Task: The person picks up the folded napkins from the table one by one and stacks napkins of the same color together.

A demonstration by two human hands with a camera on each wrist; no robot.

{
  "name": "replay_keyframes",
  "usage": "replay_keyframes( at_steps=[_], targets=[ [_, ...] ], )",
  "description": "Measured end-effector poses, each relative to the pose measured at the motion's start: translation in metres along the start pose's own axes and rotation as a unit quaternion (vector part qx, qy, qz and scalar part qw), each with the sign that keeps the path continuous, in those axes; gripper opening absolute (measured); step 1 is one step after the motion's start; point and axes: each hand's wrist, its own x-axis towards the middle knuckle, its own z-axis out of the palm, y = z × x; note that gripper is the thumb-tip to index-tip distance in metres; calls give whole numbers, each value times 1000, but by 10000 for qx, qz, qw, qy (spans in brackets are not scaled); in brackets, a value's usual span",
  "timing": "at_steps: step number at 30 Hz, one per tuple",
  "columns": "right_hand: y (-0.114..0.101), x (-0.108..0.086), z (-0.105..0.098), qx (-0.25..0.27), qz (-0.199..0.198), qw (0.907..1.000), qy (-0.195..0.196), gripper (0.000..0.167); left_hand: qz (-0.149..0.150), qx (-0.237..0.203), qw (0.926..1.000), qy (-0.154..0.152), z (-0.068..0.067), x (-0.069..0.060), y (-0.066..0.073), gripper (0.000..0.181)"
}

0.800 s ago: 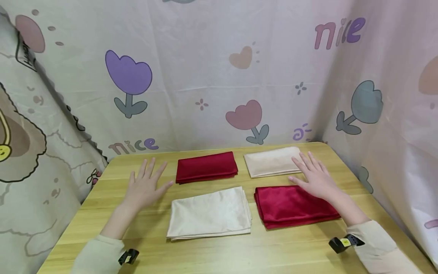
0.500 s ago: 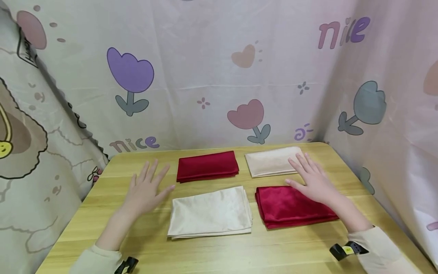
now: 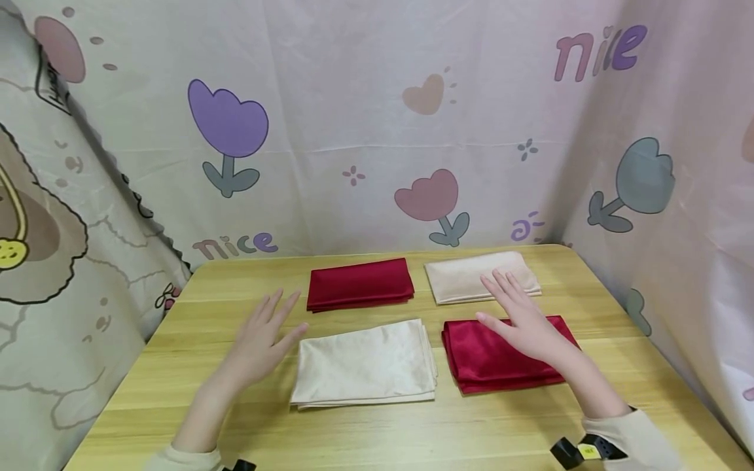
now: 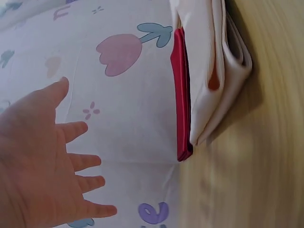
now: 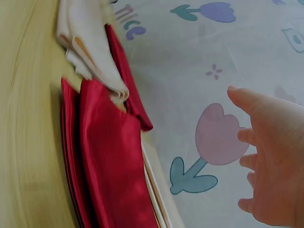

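Observation:
Two red and two cream satin cloths lie folded on the table in a two-by-two layout. In the head view, a red cloth (image 3: 360, 284) is at the back left and a cream one (image 3: 459, 280) at the back right. Nearer me, a larger cream cloth (image 3: 366, 364) lies on the left and a red cloth (image 3: 489, 356) on the right. My left hand (image 3: 259, 347), fingers spread, hovers left of the front cream cloth. My right hand (image 3: 521, 324) hovers above the front red cloth, hiding part of it. Both wrist views show the hands holding nothing, apart from the cloths.
The wooden table (image 3: 365, 438) ends at a printed fabric curtain (image 3: 330, 98) behind it. More curtain hangs close along both sides. A small black camera (image 3: 580, 451) is strapped on the right wrist.
Both hands have drawn back slightly toward me and inward, with the left nearer the front cream cloth. The cloths have stayed put; the view has shifted slightly.

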Motion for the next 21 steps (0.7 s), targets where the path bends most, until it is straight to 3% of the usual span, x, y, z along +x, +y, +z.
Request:
replay_keyframes(
  at_steps=[5,7,10,12,16,21],
  targets=[
    [-10,0,3,895,207,9957,-65,73,-216,-1045,9943,-65,5,-1,-3,67],
    [-14,0,4,1310,270,9910,-106,72,-306,-1465,9887,-105,7,0,-4,66],
    [-20,-1,7,2061,433,9773,-242,71,-514,-2169,9746,-217,7,-1,-5,67],
    [-23,-3,11,2575,624,9636,-357,70,-722,-2646,9610,-352,6,-2,-6,68],
    [-30,-6,19,3647,1005,9243,-512,68,-1114,-3503,9284,-537,5,-6,-9,69],
    [-37,-8,34,4791,876,8702,-751,67,-1181,-4426,8877,-467,12,-12,-16,73]
  ],
)
